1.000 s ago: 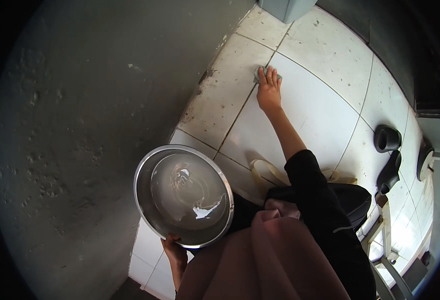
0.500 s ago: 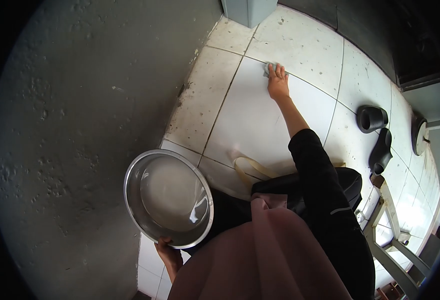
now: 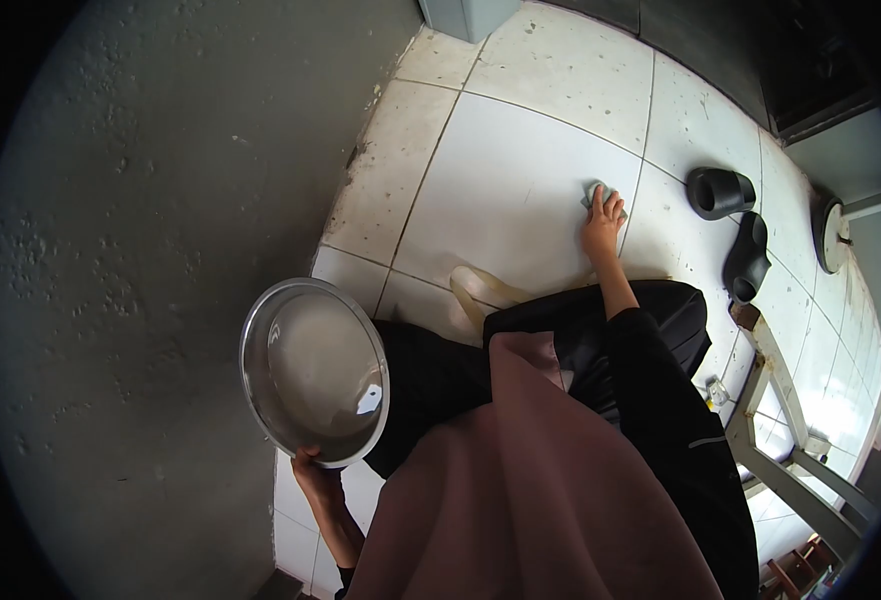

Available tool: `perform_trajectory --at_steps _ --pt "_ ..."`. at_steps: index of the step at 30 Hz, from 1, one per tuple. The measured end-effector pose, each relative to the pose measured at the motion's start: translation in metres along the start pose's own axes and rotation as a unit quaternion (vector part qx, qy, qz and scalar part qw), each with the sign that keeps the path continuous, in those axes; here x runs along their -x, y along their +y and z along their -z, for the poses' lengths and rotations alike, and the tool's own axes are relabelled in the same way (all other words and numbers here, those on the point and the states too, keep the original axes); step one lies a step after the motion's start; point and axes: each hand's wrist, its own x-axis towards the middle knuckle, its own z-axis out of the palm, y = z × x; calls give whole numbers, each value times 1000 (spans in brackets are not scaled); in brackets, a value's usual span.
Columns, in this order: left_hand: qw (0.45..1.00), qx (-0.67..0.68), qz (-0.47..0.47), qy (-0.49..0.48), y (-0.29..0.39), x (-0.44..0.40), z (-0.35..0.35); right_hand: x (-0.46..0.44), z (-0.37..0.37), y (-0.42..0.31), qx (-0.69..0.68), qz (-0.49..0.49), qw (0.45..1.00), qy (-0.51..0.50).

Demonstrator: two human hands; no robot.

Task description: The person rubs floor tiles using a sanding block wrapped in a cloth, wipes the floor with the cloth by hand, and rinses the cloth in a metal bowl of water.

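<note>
My left hand (image 3: pixel 318 480) grips the near rim of a round metal basin (image 3: pixel 315 375), which holds cloudy liquid and is beside the grey wall. My right hand (image 3: pixel 603 225) presses a small grey-green cloth (image 3: pixel 594 190) against a white floor tile (image 3: pixel 510 190), close to the tile's right-hand grout line. The cloth shows around my fingertips. A pale yellow strap (image 3: pixel 467 292) lies on the floor between the basin and my right arm.
Two black slippers (image 3: pixel 720 192) lie on the floor at the right. A wooden frame (image 3: pixel 775 400) stands at the lower right. At the top is a grey-blue box-like object (image 3: pixel 468 18). A round object (image 3: pixel 833 238) is at the far right. The dark wall (image 3: pixel 180 250) fills the left.
My right hand has moved with the cloth across the tile to the right and back toward me. My left hand still holds the basin, and the view has shifted.
</note>
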Motion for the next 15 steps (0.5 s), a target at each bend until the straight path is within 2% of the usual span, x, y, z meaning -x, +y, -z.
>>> perform_trajectory --at_steps 5,7,11,15 --pt "1000 8 -16 14 3 8 -1 90 -3 -72 3 -104 990 -98" --pt "1000 20 -17 8 2 6 1 124 -10 -110 26 -74 988 -131" --pt "1000 20 -18 -10 -3 2 8 177 -39 -164 9 68 988 -140" --pt "999 -22 -29 -19 7 11 -9 161 -34 -136 28 51 995 -85"
